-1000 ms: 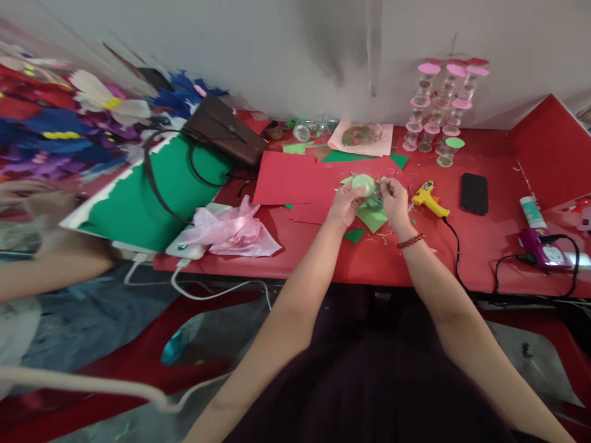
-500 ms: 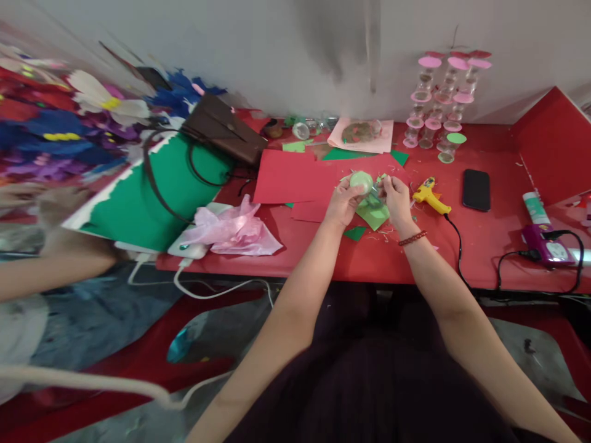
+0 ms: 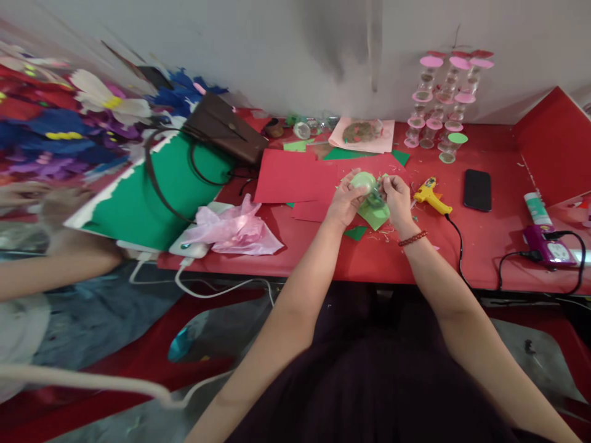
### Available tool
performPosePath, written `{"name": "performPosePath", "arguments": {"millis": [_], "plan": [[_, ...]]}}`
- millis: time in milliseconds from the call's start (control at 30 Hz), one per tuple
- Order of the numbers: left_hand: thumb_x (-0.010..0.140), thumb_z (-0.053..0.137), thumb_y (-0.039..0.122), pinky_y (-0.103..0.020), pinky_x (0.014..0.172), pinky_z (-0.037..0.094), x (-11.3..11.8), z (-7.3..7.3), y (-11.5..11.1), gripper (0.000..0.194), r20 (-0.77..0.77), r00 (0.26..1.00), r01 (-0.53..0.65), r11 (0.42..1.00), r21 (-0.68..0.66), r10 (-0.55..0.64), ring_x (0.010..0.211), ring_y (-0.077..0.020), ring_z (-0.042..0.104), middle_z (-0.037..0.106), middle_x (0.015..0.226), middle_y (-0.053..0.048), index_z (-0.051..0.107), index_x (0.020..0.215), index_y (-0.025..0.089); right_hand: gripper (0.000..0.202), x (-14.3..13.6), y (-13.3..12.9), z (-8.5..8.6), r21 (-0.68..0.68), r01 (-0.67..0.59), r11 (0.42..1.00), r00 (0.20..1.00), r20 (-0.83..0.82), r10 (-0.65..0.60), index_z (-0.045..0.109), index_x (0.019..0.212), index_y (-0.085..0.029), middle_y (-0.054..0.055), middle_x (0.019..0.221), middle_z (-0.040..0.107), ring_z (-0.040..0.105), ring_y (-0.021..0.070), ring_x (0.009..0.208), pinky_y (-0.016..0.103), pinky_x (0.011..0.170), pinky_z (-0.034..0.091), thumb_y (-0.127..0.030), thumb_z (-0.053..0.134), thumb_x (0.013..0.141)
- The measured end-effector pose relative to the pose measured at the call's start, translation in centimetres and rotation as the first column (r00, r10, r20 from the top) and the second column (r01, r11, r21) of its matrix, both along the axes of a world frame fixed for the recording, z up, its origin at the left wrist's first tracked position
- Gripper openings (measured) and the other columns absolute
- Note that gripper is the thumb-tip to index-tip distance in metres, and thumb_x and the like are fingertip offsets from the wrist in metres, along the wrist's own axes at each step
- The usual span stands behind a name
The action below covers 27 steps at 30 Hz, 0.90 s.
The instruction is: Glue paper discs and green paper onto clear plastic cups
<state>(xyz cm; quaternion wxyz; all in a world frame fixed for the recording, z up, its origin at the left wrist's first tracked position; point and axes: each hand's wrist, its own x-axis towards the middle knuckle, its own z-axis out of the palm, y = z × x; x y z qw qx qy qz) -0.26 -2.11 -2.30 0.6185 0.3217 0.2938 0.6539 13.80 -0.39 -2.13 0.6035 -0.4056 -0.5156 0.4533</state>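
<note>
My left hand [image 3: 345,200] is closed round a small clear cup with a light green round top [image 3: 364,183]. Close beside it, at the cup's right, my right hand [image 3: 395,195] has its fingers pinched together; what they hold is too small to make out. Under both hands lies light green paper [image 3: 375,215], with a dark green scrap [image 3: 356,233] nearer the table's front edge. A yellow glue gun [image 3: 433,197] rests just right of my right hand, its black cord running down over the edge.
Red sheets [image 3: 289,178] lie left of my hands on the red table [image 3: 305,246]. A phone [image 3: 477,190], stacked clear cups [image 3: 434,107], a brown bag [image 3: 226,129] and pink plastic [image 3: 240,227] surround them. Another person's arm [image 3: 60,264] reaches in at far left.
The cup with the green top has tilted slightly between my hands, showing more of its clear side. The view has shifted very slightly.
</note>
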Motion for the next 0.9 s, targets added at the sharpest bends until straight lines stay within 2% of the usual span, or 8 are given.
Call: {"name": "performPosePath", "arguments": {"millis": [167, 267, 333, 467, 600, 733, 833, 900], "plan": [[0.059, 0.101, 0.024, -0.039, 0.110, 0.050, 0.5, -0.3, 0.0, 0.105, -0.168, 0.968, -0.173, 0.982, 0.073, 0.184, 0.122, -0.0266, 0.070, 0.074, 0.114, -0.003, 0.052, 0.152, 0.034, 0.047, -0.1, 0.1, -0.1, 0.049, 0.073, 0.996, 0.997, -0.002, -0.073, 0.052, 0.075, -0.025, -0.003, 0.070, 0.052, 0.046, 0.0119, 0.064, 0.028, 0.061, 0.039, -0.067, 0.061, 0.093], [0.058, 0.103, 0.033, -0.042, 0.111, 0.051, 0.7, -0.4, 0.0, 0.118, -0.290, 0.920, -0.229, 0.962, 0.150, 0.264, 0.127, -0.0311, 0.068, 0.072, 0.124, -0.009, 0.043, 0.160, 0.034, 0.044, 0.0, 0.0, -0.1, 0.108, 0.082, 0.991, 0.996, 0.015, -0.084, 0.054, 0.079, -0.025, -0.003, 0.076, 0.056, 0.050, 0.0125, 0.070, 0.028, 0.068, 0.044, -0.065, 0.070, 0.088], [0.057, 0.104, 0.040, -0.043, 0.109, 0.051, 0.7, -0.6, 0.1, 0.122, -0.339, 0.892, -0.244, 0.951, 0.192, 0.298, 0.127, -0.0326, 0.068, 0.070, 0.129, -0.011, 0.040, 0.162, 0.033, 0.045, -0.1, -0.1, 0.0, 0.121, 0.077, 0.990, 0.997, 0.019, -0.079, 0.053, 0.078, -0.025, -0.003, 0.072, 0.054, 0.050, 0.0125, 0.067, 0.029, 0.066, 0.043, -0.066, 0.067, 0.090], [0.055, 0.104, 0.047, -0.042, 0.107, 0.051, 0.6, -0.9, 0.3, 0.131, -0.379, 0.869, -0.245, 0.942, 0.227, 0.318, 0.125, -0.0329, 0.068, 0.069, 0.132, -0.012, 0.033, 0.165, 0.035, 0.053, -0.2, 0.0, -0.3, 0.075, 0.077, 0.994, 0.997, 0.020, -0.079, 0.050, 0.073, -0.026, -0.005, 0.060, 0.045, 0.044, 0.0128, 0.057, 0.030, 0.059, 0.040, -0.072, 0.049, 0.099], [0.055, 0.103, 0.052, -0.043, 0.105, 0.052, 0.5, -1.0, 0.4, 0.141, -0.337, 0.902, -0.208, 0.956, 0.206, 0.269, 0.120, -0.0315, 0.070, 0.072, 0.129, -0.012, 0.023, 0.169, 0.035, 0.047, -0.1, 0.3, -0.7, 0.117, 0.104, 0.988, 0.994, 0.014, -0.106, 0.056, 0.084, -0.026, 0.000, 0.080, 0.060, 0.058, 0.0151, 0.076, 0.032, 0.075, 0.051, -0.072, 0.066, 0.090], [0.055, 0.102, 0.053, -0.042, 0.106, 0.052, 0.2, -1.3, 0.7, 0.146, -0.276, 0.927, -0.214, 0.963, 0.164, 0.253, 0.121, -0.0296, 0.070, 0.071, 0.131, -0.011, 0.015, 0.171, 0.036, 0.056, -0.3, 0.3, -1.1, 0.034, -0.051, 0.998, 0.998, -0.019, 0.052, 0.058, 0.109, -0.030, 0.002, 0.105, 0.066, 0.065, 0.0186, 0.096, 0.034, 0.087, 0.056, -0.073, 0.078, 0.079], [0.054, 0.103, 0.054, -0.039, 0.105, 0.052, 0.2, -1.5, 0.9, 0.149, -0.237, 0.943, -0.204, 0.969, 0.142, 0.233, 0.119, -0.0275, 0.070, 0.072, 0.128, -0.010, 0.012, 0.171, 0.036, 0.066, -0.5, 0.2, -1.3, -0.031, -0.201, 0.979, 0.978, -0.054, 0.199, 0.057, 0.115, -0.031, 0.002, 0.107, 0.067, 0.066, 0.0206, 0.100, 0.037, 0.090, 0.057, -0.072, 0.084, 0.072], [0.052, 0.103, 0.054, -0.036, 0.104, 0.052, 0.3, -1.5, 0.9, 0.149, -0.211, 0.954, -0.188, 0.973, 0.134, 0.214, 0.117, -0.0254, 0.070, 0.073, 0.122, -0.007, 0.015, 0.171, 0.037, 0.066, -0.5, 0.2, -1.3, -0.025, -0.232, 0.972, 0.970, -0.074, 0.230, 0.057, 0.114, -0.032, 0.001, 0.105, 0.067, 0.065, 0.0205, 0.098, 0.038, 0.091, 0.057, -0.069, 0.087, 0.069]]}}
